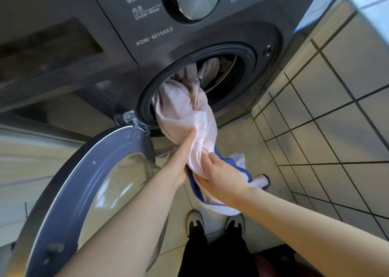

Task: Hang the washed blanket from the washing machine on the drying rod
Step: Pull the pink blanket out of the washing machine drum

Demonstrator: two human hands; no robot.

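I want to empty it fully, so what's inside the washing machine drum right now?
Part of the pink blanket lies bunched in the drum; the rest trails out. Anything deeper is hidden by the blanket and shadow.

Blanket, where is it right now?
Head view, centre: the blanket trails out of the washing machine, partly inside its drum, lower end held by the left hand and right hand, just right of the open door.

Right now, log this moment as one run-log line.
step: unloading | blanket: partly out of washing machine | left hand: grips blanket | right hand: grips blanket | door: open | hung: not yet
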